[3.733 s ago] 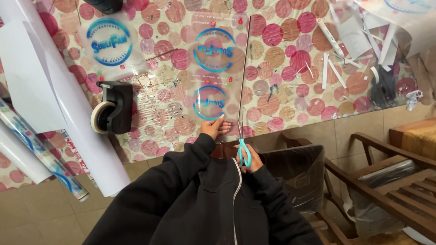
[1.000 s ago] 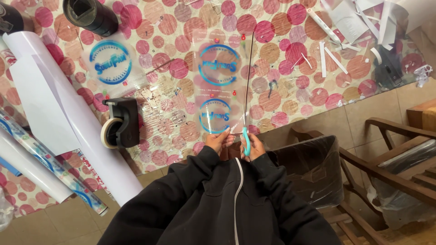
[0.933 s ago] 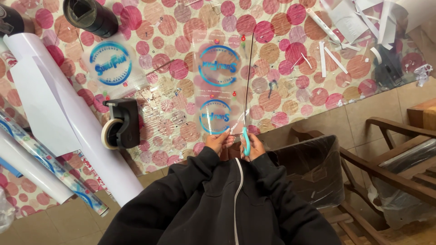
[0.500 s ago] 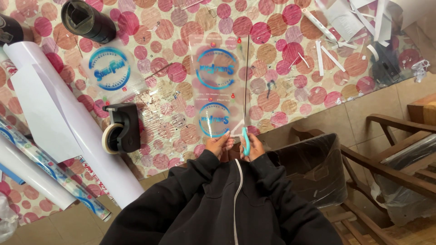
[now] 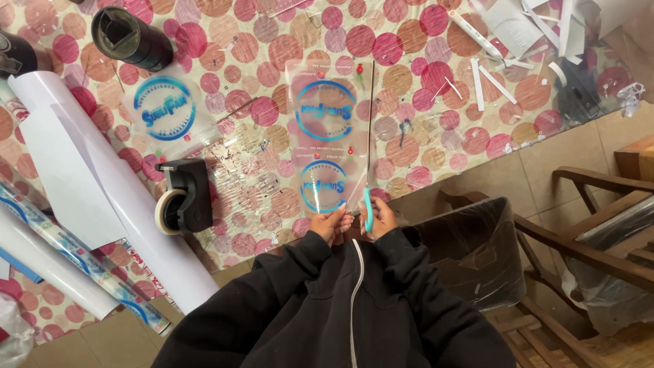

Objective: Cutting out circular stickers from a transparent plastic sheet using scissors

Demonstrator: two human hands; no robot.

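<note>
I'm cutting the clear printed sheet (image 5: 325,136): right hand (image 5: 379,218) gripping teal scissors (image 5: 368,208), left hand (image 5: 332,223) pinching sheet edge; next, advancing blades toward 12 o'clock, holding it taut on the counter (image 5: 436,136)

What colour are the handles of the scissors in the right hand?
Teal, on the metal-bladed scissors, best in the head view.

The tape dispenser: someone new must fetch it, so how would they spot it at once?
Start from the table with the pink and brown dotted cloth. Left of the person's hands and the clear printed sheet stands the tape dispenser, right of the white paper roll. It alone is a black block holding a pale ring of tape.
</note>
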